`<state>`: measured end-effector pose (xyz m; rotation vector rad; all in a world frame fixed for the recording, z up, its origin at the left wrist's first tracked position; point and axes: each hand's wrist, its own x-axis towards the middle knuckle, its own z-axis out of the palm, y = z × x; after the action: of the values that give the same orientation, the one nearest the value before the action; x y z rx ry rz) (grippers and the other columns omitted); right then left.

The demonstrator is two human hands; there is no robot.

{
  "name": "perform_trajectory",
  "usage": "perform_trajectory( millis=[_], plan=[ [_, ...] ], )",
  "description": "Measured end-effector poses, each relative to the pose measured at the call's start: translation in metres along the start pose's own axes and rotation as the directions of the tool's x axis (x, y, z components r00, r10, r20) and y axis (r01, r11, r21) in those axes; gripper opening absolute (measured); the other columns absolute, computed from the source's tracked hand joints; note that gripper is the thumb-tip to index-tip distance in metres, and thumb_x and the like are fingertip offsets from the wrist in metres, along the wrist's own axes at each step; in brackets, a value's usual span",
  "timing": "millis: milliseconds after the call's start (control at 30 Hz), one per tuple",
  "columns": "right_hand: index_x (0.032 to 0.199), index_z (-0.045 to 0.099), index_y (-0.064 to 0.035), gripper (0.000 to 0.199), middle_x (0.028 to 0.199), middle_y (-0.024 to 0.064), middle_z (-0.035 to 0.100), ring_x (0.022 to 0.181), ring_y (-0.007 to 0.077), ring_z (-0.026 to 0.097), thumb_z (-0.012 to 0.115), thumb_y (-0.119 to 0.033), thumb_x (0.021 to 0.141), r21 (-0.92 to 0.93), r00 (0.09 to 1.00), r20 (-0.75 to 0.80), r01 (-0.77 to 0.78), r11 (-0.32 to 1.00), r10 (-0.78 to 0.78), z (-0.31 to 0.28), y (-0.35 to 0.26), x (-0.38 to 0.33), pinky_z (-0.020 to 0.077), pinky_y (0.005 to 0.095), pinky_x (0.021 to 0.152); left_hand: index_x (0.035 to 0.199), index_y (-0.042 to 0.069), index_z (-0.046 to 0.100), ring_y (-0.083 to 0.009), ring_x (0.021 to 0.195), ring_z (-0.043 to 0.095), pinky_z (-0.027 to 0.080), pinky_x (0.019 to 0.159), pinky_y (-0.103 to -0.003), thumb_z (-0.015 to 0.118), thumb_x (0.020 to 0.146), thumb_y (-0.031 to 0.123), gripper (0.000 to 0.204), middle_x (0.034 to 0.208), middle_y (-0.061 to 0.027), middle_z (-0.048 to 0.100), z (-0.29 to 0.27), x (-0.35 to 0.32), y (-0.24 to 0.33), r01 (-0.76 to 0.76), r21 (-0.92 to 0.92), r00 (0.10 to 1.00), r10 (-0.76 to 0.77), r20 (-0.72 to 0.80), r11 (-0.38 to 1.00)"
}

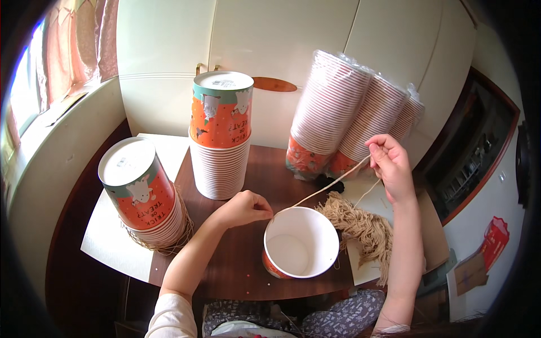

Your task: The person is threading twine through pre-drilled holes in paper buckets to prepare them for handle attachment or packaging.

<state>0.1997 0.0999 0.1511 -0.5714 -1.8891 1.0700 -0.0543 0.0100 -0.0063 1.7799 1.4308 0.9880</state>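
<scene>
A pale string (324, 190) is stretched taut in a straight line between the two hands, slanting up from lower left to upper right. Its lower end is pinched in the fingertips of the left hand (243, 207), which is closed and rests just beside the rim of an open cup (300, 243). Its upper end is gripped by the raised right hand (390, 164), whose fingers are curled shut around it; a second, slacker strand is seen dropping from that hand toward the bundle below.

The cup stands upright on the brown table (236, 265), near its front edge; its inside is white and looks empty, and an orange printed wall shows at its lower left. Just to its right lies a bundle (363, 226) of the same pale string, partly on a white sheet (366, 267).

Behind the left hand, a stack (221, 135) of upturned cups stands on the table, its top cup printed orange and teal. A second, tilted stack (143, 191) is placed at the left on a white sheet, with string heaped round its base. At the back right, three sleeves (352, 118) of nested cups in clear wrap are leaned against white cabinet doors (282, 39).
</scene>
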Motion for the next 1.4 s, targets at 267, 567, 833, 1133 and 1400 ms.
perform_trajectory(
  millis=[267, 567, 833, 1133, 1400],
  plan=[
    [0.08, 0.064, 0.0012, 0.012, 0.065, -0.0008, 0.052, 0.057, 0.005, 0.046, 0.066, -0.009, 0.075, -0.546, 0.998, 0.055, 0.007, 0.838, 0.027, -0.017, 0.012, -0.022, 0.0357, 0.0203, 0.052, 0.085, 0.0, 0.063, -0.0157, 0.068, 0.06, 0.047, 0.063, -0.029, 0.061, 0.078, 0.015, 0.017, 0.073, -0.0098, 0.063, -0.004, 0.002, -0.011, -0.028, -0.03, 0.999, 0.027, -0.017, 0.999],
    [0.07, 0.063, -0.0031, 0.014, 0.069, 0.0102, 0.058, 0.06, 0.0233, 0.056, 0.064, -0.017, 0.071, -0.839, 0.929, 0.227, 0.033, 0.543, 0.294, -0.048, 0.02, -0.054, 0.0423, 0.0318, 0.055, 0.085, 0.0, 0.061, -0.0168, 0.066, 0.058, 0.045, 0.062, -0.03, 0.058, 0.081, 0.017, 0.017, 0.073, -0.01, 0.062, -0.008, 0.0, -0.004, 0.037, -0.012, 0.999, -0.037, -0.007, 0.999],
    [0.069, 0.06, -0.0056, 0.017, 0.074, 0.0105, 0.058, 0.072, 0.0286, 0.055, 0.063, -0.022, 0.074, -0.88, 0.869, 0.34, 0.16, 0.447, 0.359, -0.043, 0.049, -0.07, 0.0434, 0.0365, 0.064, 0.085, -0.001, 0.058, -0.0105, 0.068, 0.054, 0.043, 0.062, -0.025, 0.054, 0.085, 0.016, 0.018, 0.073, -0.0041, 0.06, -0.012, -0.001, -0.01, 0.085, 0.003, 0.996, -0.085, 0.038, 0.996],
    [0.091, 0.057, -0.0057, 0.022, 0.096, 0.0086, 0.057, 0.091, 0.0276, 0.054, 0.064, -0.018, 0.074, -0.675, 0.916, 0.401, 0.291, 0.678, 0.005, 0.033, 0.078, -0.054, 0.0408, 0.0381, 0.08, 0.087, -0.002, 0.058, -0.0118, 0.074, 0.058, 0.046, 0.066, -0.025, 0.048, 0.086, 0.011, 0.016, 0.078, -0.0063, 0.061, -0.014, -0.001, -0.008, 0.067, -0.431, 0.986, -0.127, -0.112, 0.9],
    [0.099, 0.059, -0.0065, 0.03, 0.098, 0.0066, 0.058, 0.092, 0.0253, 0.054, 0.065, -0.013, 0.071, -0.472, 0.772, 0.601, 0.55, 0.689, -0.205, 0.111, 0.117, -0.017, 0.041, 0.035, 0.083, 0.094, 0.0, 0.062, -0.0127, 0.069, 0.056, 0.045, 0.063, -0.026, 0.063, 0.076, 0.027, 0.033, 0.077, -0.007, 0.061, -0.02, -0.005, -0.024, 0.099, -0.213, 0.981, -0.058, 0.188, 0.972]
  ],
)
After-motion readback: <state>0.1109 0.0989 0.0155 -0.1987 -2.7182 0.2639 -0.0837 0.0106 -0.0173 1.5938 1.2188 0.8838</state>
